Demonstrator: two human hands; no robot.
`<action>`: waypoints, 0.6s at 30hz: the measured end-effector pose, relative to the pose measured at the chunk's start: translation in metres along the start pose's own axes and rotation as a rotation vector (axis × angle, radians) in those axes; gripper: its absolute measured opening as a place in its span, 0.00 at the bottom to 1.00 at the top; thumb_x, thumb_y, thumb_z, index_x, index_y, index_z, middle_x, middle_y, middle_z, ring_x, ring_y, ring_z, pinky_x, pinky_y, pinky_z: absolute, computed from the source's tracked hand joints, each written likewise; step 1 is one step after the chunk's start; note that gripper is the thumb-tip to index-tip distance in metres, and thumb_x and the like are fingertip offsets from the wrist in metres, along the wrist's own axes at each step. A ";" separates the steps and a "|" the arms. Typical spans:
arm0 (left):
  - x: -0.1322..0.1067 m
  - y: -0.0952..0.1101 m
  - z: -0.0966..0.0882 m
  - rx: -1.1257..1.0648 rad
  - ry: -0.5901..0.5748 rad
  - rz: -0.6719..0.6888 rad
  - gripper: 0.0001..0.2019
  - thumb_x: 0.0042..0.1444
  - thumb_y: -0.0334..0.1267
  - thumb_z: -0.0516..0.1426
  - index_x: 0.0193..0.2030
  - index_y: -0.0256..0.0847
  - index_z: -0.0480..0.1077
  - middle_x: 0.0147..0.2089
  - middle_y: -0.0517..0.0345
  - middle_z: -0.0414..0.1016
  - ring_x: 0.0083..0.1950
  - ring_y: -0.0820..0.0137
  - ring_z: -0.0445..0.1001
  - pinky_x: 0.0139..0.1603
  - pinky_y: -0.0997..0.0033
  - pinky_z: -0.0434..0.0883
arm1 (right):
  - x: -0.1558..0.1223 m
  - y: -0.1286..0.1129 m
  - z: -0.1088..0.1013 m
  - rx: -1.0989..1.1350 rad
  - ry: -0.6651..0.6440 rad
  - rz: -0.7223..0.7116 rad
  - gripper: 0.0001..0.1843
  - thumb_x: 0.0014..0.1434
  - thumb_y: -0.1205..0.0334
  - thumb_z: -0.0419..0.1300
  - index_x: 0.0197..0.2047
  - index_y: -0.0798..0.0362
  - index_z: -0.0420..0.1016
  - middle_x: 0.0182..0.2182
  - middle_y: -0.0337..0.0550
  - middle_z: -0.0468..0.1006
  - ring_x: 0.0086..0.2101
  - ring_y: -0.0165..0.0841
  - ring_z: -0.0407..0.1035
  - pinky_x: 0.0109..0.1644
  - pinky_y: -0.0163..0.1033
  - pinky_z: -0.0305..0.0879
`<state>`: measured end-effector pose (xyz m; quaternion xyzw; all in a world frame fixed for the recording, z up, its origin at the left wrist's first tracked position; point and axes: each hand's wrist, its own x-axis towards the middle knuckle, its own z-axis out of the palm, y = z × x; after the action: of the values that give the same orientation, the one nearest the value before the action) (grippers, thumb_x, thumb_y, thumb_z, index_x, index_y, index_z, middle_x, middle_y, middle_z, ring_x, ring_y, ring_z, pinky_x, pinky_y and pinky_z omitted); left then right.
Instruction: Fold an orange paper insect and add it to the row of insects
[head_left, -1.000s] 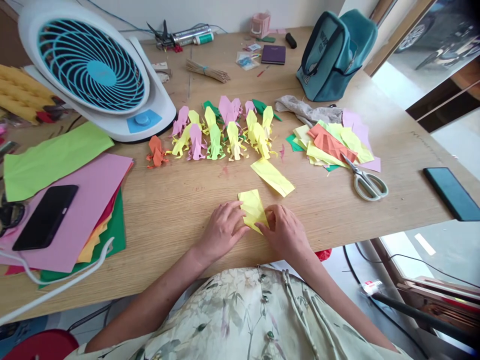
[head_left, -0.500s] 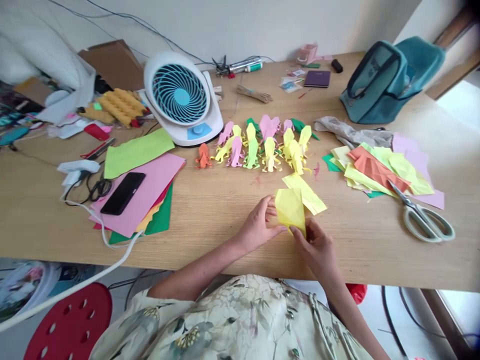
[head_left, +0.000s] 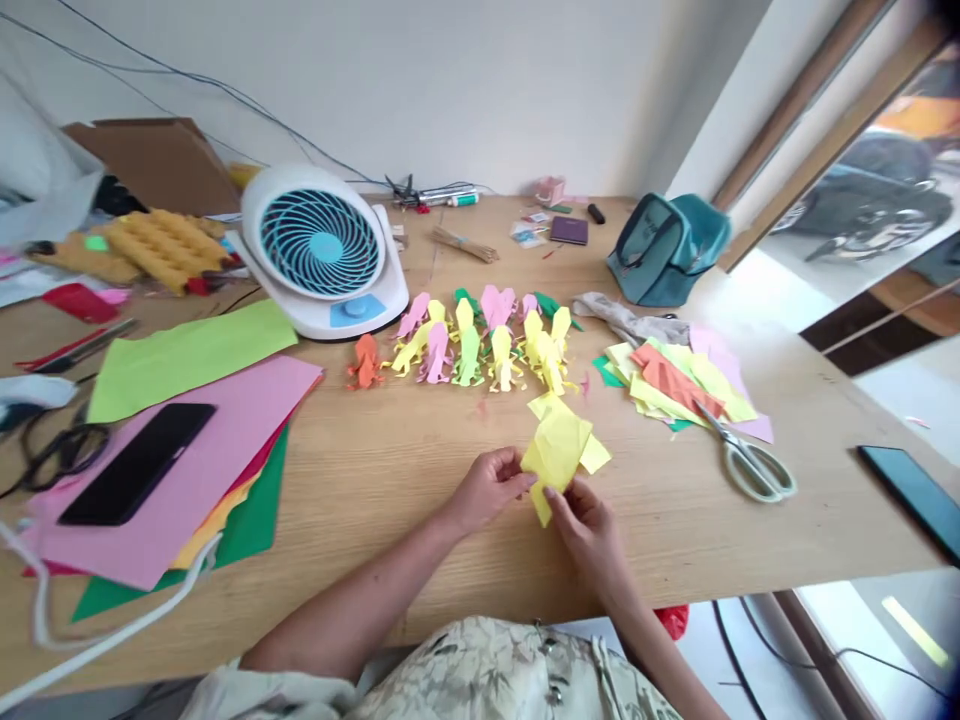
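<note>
A partly folded yellow paper [head_left: 556,450] is held up just above the wooden table [head_left: 390,470] near its front edge. My left hand [head_left: 487,490] pinches its left edge, fingers curled. My right hand [head_left: 589,525] pinches its lower corner from below. Another yellow folded strip [head_left: 596,455] lies on the table just behind it. Beyond stands a row of several folded paper figures [head_left: 480,345] in yellow, pink, green and orange.
Coloured paper sheets [head_left: 187,440] with a black phone [head_left: 139,462] lie left. A fan [head_left: 322,250] stands behind them. Paper scraps [head_left: 675,385] and scissors [head_left: 750,465] lie right, a teal bag [head_left: 664,250] behind, another phone [head_left: 911,490] at the right edge.
The yellow paper has been lifted off the table and turned in both hands. The view has pulled back and tilted up, showing more of the wall and table.
</note>
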<state>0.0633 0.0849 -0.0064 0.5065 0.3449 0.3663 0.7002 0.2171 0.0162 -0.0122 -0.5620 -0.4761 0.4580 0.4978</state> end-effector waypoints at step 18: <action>-0.006 -0.002 -0.002 0.012 0.074 0.014 0.18 0.52 0.50 0.64 0.29 0.37 0.67 0.22 0.67 0.64 0.20 0.80 0.61 0.22 0.79 0.61 | 0.009 -0.003 0.005 -0.052 -0.042 0.069 0.24 0.56 0.39 0.63 0.28 0.53 0.74 0.24 0.41 0.74 0.28 0.34 0.67 0.32 0.37 0.64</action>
<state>0.0589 0.0799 -0.0080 0.4991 0.3693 0.3878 0.6813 0.2134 0.0262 -0.0097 -0.5808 -0.4786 0.4742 0.4569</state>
